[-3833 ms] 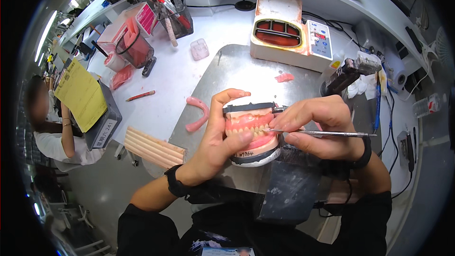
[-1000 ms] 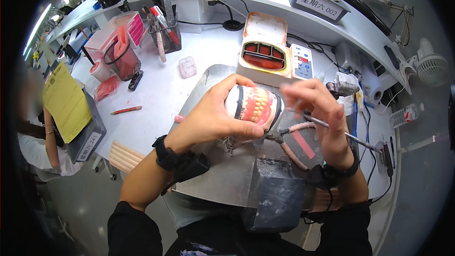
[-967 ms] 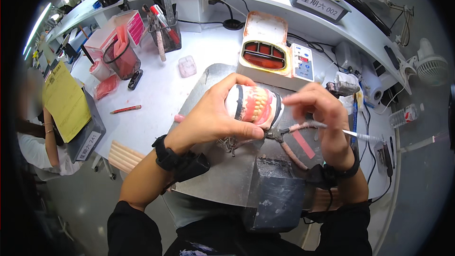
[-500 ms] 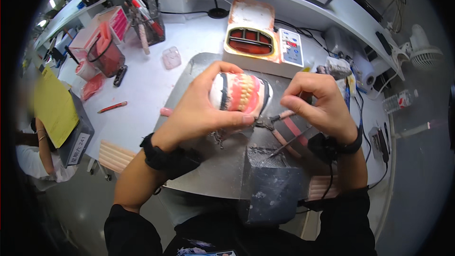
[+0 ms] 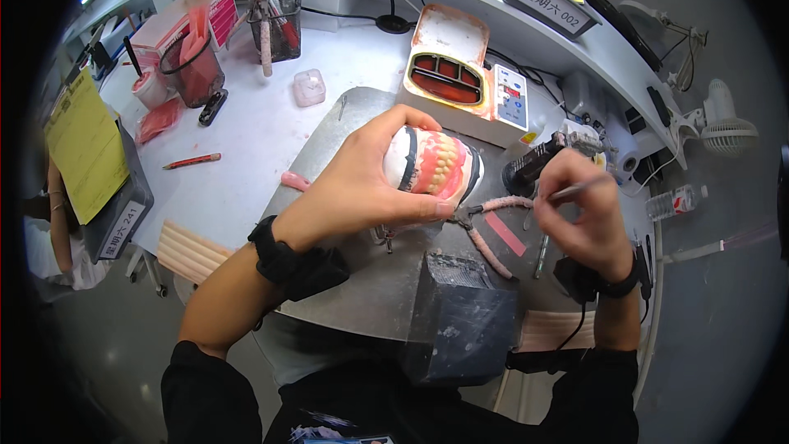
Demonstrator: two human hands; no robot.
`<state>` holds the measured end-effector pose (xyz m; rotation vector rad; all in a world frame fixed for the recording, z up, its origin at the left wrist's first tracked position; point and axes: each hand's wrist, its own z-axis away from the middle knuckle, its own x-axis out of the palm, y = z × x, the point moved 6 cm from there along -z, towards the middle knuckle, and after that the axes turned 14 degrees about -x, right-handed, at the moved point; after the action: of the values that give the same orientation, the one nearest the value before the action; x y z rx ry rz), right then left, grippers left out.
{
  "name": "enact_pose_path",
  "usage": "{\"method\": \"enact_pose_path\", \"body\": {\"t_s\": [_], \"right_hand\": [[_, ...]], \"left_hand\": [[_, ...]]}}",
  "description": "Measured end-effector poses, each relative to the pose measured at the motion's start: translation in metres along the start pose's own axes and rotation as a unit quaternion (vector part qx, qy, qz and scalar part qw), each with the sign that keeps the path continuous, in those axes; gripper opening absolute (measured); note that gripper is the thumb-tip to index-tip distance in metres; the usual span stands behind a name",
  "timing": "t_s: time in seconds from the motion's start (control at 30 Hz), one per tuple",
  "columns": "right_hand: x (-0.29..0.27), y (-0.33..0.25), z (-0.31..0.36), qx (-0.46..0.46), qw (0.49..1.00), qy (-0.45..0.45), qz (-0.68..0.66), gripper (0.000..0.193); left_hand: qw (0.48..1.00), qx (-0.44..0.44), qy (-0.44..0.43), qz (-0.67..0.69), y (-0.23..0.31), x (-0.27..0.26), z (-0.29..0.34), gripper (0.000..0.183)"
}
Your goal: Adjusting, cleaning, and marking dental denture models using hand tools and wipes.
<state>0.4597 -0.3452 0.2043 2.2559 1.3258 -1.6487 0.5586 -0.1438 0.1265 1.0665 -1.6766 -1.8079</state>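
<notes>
My left hand [image 5: 370, 168] is wrapped round a dental model [image 5: 442, 166] with ivory teeth set in pink wax and white plaster banded in black. Metal parts [image 5: 383, 238] show under it. Off to its right, my closed right hand [image 5: 579, 214] grips a thin metal carving tool [image 5: 579, 189], apart from the model; part of the tool is hidden by the fingers. On the grey metal board [image 5: 353, 296] between the hands lie pliers with pinkish wrapped handles [image 5: 489, 253] and a flat pink wax strip [image 5: 505, 234]. A slim metal instrument [image 5: 542, 256] lies beside my right hand.
A wax heater [image 5: 468, 103] with an open lid stands behind the model. A dark block [image 5: 462, 321] sits at the near edge. Mesh cups [image 5: 192, 74] of supplies are far left, near a labelled tray [image 5: 123, 197]. A fan [image 5: 727, 127] and bottle [image 5: 678, 202] are right.
My right hand has moved right, away from the model, and the tool has swung from pointing down-left to nearly level. My left hand keeps its hold; the whole view has shifted slightly.
</notes>
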Motion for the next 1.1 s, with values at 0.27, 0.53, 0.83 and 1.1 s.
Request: {"method": "enact_pose_path", "body": {"t_s": [0.27, 0.53, 0.83, 1.1], "right_hand": [[0.032, -0.004, -0.03, -0.168, 0.979, 0.077, -0.087, 0.018], [0.038, -0.011, -0.03, -0.205, 0.974, 0.093, -0.034, 0.022], [0.046, -0.006, -0.017, -0.241, 0.957, 0.159, 0.001, 0.018], [0.051, -0.007, -0.015, -0.239, 0.95, 0.202, 0.012, 0.016]], "left_hand": [[0.999, 0.037, 0.002, 0.028, -0.002, 0.001, -0.002, 0.068], [0.999, 0.019, 0.005, 0.032, -0.006, 0.004, 0.0, 0.07], [0.999, 0.013, 0.022, 0.048, -0.003, 0.007, -0.002, 0.067], [0.998, 0.018, 0.035, 0.046, -0.007, 0.003, -0.001, 0.07]]}}
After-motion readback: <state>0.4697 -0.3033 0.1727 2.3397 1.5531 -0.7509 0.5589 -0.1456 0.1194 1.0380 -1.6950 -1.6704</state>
